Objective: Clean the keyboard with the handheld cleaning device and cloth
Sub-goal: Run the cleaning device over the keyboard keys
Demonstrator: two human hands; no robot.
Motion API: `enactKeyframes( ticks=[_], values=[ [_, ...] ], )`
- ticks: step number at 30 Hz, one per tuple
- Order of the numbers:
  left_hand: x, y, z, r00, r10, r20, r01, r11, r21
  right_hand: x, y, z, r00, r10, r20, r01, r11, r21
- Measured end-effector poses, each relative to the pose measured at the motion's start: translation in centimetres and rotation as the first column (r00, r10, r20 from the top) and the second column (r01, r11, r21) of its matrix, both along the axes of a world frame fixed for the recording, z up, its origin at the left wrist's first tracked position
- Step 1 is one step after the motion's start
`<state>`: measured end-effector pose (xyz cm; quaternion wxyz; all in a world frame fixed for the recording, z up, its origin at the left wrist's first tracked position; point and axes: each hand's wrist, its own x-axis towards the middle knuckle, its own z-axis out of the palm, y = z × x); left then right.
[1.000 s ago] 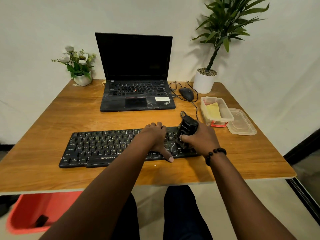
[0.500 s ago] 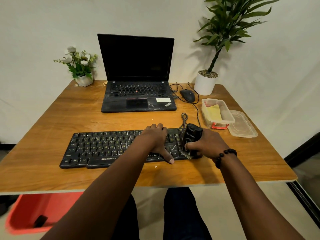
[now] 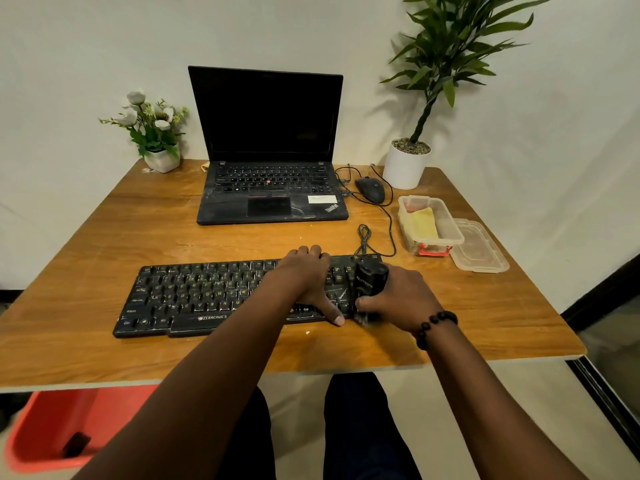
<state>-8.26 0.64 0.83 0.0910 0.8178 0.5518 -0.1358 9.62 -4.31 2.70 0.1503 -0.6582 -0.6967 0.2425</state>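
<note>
A black dusty keyboard (image 3: 194, 296) lies across the front of the wooden table (image 3: 86, 244). My left hand (image 3: 306, 278) rests flat on its right half, fingers spread, thumb at the front edge. My right hand (image 3: 398, 296) grips a black handheld cleaning device (image 3: 370, 280), held upright with its brush end down on the keyboard's right end. A yellow cloth (image 3: 424, 223) lies in a clear plastic box (image 3: 450, 233) at the right of the table.
An open black laptop (image 3: 270, 188) stands behind the keyboard, with a wired mouse (image 3: 370, 190) beside it. The box's lid (image 3: 479, 245) lies to its right. A white flower pot (image 3: 161, 161) and a potted plant (image 3: 405, 166) stand at the back corners. A red bin (image 3: 52, 434) sits under the table.
My right hand has drawn the cleaning device toward me and slightly right along the keyboard's right end. My left hand has stayed in place.
</note>
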Motion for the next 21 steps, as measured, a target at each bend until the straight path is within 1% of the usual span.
enactKeyframes(
  ticks=[2,3,6,8,9,11,15,19,21],
  values=[
    [-0.1,-0.1,-0.1,1.000,0.002,-0.002,-0.002,1.000,-0.010,0.5,-0.4,0.4,0.999,0.034,-0.022,-0.035,0.999,-0.041],
    [-0.1,-0.1,-0.1,1.000,0.003,-0.004,-0.003,1.000,-0.014,0.7,-0.3,0.5,0.998,0.015,-0.058,-0.017,0.999,-0.030],
    [0.1,-0.2,-0.2,1.000,-0.004,-0.008,0.004,1.000,-0.018,0.8,0.8,0.6,0.971,-0.110,-0.213,0.127,0.990,0.064],
    [0.3,-0.3,-0.1,1.000,-0.006,-0.002,0.006,1.000,-0.017,0.3,2.2,0.7,0.956,-0.151,-0.251,0.194,0.969,0.155],
    [0.3,-0.3,-0.1,1.000,-0.003,0.000,0.003,1.000,-0.015,-0.1,3.1,0.8,0.956,-0.154,-0.249,0.202,0.962,0.183],
    [0.2,-0.2,0.1,1.000,0.003,-0.002,-0.003,1.000,-0.009,-1.1,4.6,0.7,0.969,-0.132,-0.209,0.175,0.963,0.207],
    [0.1,-0.3,0.0,1.000,0.002,0.002,-0.002,1.000,-0.003,-1.9,6.4,-0.3,0.989,-0.132,-0.069,0.143,0.969,0.201],
    [0.1,-0.2,0.0,1.000,0.007,0.013,-0.007,1.000,0.002,-1.8,6.4,-0.6,0.991,-0.119,0.059,0.112,0.987,0.112],
    [-0.2,-0.1,0.0,1.000,0.017,0.006,-0.017,1.000,0.006,-1.7,5.8,-0.3,0.993,-0.085,0.081,0.081,0.996,0.048]
  ],
)
